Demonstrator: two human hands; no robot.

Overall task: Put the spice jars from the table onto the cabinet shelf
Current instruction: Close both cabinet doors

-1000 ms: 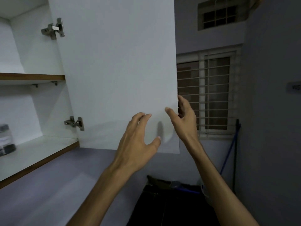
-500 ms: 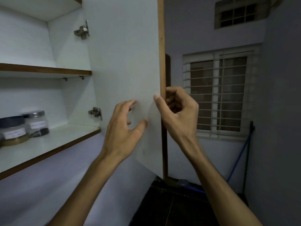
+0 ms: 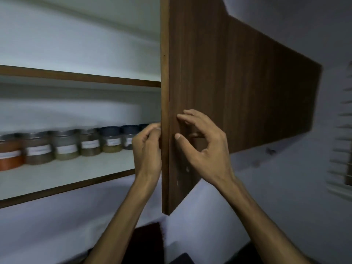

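Observation:
Several spice jars [image 3: 64, 144] with metal lids and white labels stand in a row along the back of the lower cabinet shelf [image 3: 62, 178]. The brown wooden cabinet door [image 3: 228, 92] stands part-way shut, edge toward me. My left hand [image 3: 147, 151] curls around the door's edge from the inner side, in front of the rightmost jars. My right hand [image 3: 202, 145] rests on the door's outer face with fingers bent and spread, thumb and fingertips touching the wood.
An upper shelf [image 3: 80, 76] spans the white cabinet interior and shows nothing on it. A barred window [image 3: 342, 130] is at the far right on the grey wall. A dark surface [image 3: 144, 242] lies below between my forearms.
The door has swung toward the cabinet, so its brown outer face shows instead of the white inner one. My view turned left and the whole row of jars came into sight.

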